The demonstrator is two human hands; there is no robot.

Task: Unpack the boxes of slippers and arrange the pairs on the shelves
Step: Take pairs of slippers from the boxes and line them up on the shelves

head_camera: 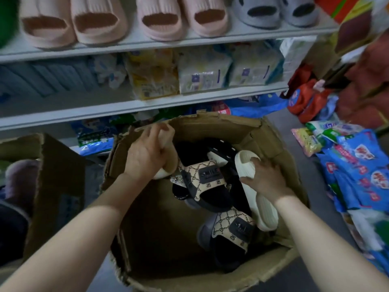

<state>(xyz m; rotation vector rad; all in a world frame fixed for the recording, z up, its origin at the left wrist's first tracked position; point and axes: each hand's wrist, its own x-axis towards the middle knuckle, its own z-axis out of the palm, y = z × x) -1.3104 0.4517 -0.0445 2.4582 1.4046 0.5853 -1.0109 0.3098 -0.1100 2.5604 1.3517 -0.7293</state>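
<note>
Two hands reach into an open cardboard box [210, 123] on the floor below the shelves. The left hand [147, 153], at the far left of the box, has its fingers curled tightly round the left cream slipper [161, 174], held close to the torn rim. The right hand [265, 179], near the right wall, wraps fingers and thumb over the strap of the right cream slipper [264, 211], whose near end lies just beside a patterned slipper [233, 228]. A second patterned slipper [202, 175] and a black slipper [220, 148] lie between the hands. Likely hazards: the right cream slipper may drag its patterned neighbour as it rises and tumble the heap; the ragged cardboard edge may snag the left one; the top shelf [168, 44] already carries pink slippers [99, 20] and grey slippers [261, 13] side by side, so a hurried placement could knock one off.
</note>
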